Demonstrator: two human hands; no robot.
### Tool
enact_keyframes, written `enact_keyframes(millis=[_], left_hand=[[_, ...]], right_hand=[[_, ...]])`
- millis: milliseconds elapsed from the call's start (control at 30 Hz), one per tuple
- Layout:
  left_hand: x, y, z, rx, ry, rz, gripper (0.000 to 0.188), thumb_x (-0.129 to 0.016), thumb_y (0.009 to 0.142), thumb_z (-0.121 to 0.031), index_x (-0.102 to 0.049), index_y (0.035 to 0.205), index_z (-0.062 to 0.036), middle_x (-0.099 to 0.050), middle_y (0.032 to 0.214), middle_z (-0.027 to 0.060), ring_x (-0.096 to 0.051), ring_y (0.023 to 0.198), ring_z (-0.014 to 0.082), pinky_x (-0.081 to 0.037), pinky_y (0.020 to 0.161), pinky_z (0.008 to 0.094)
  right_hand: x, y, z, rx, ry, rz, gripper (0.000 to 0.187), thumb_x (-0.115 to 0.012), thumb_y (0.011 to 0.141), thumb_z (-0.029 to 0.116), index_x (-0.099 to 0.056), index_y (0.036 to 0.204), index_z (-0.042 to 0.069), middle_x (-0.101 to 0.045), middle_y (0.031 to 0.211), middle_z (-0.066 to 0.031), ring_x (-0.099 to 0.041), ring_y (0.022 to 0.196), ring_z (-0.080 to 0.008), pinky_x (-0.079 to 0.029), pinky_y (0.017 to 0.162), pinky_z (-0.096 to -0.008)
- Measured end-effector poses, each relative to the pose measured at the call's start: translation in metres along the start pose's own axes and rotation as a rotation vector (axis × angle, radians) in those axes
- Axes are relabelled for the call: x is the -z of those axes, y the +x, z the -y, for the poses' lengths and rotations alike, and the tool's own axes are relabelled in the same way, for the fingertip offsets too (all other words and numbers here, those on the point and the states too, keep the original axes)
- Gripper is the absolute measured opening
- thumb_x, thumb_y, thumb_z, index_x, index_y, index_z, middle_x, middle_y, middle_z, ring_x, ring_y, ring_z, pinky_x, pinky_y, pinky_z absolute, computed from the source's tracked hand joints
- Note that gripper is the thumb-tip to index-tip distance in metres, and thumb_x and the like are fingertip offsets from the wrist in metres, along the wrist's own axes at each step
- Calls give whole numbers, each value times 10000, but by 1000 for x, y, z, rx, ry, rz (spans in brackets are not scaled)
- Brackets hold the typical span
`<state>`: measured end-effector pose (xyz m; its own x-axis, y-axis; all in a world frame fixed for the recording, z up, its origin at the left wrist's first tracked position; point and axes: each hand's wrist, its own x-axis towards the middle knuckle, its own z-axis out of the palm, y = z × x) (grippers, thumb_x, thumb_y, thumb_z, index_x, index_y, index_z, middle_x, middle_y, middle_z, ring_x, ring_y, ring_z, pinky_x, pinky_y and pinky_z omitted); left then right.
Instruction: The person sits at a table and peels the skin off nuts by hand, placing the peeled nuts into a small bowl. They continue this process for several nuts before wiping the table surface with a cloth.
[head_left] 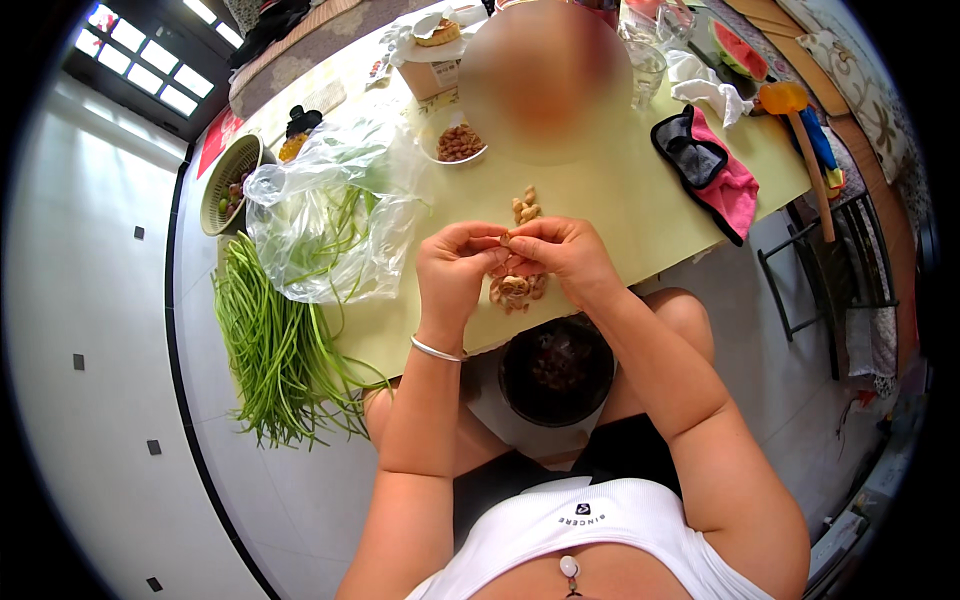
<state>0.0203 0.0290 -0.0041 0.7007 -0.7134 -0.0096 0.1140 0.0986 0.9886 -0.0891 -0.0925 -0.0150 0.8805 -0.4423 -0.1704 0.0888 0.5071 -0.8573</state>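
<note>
Above the table's near edge, my left hand (458, 262) and my right hand (565, 252) meet at the fingertips. Both pinch one small peanut (505, 240), mostly covered by the fingers. A short row of unshelled peanuts (525, 205) lies just beyond them. Broken peanut shells (514, 292) are heaped on the table under my hands. Farther off to the left, a white bowl (477, 160) holds reddish-brown shelled peanuts (460, 143). Below the table edge, between my knees, stands a black bin (555, 400) with dark scraps in it.
Long green stalks (265, 340) hang over the table's left edge beside a clear plastic bag (330, 270). A basket (218, 190) stands behind them. To the right lie a pink and black cloth item (728, 180) and an orange-headed mallet (785, 100). A stool (830, 270) stands beyond.
</note>
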Motion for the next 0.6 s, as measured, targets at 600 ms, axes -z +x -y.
enact_keyframes(millis=[600], left_hand=[[-1, -1, -2, -29, 119, 6, 183, -655, 717, 141, -679, 880, 61, -687, 770, 118, -650, 659, 144, -525, 585, 229]], right_hand=[[-3, -4, -2, 81, -130, 17, 176, -581, 898, 66, -677, 934, -78, -696, 809, -103, -691, 722, -142, -554, 638, -215]])
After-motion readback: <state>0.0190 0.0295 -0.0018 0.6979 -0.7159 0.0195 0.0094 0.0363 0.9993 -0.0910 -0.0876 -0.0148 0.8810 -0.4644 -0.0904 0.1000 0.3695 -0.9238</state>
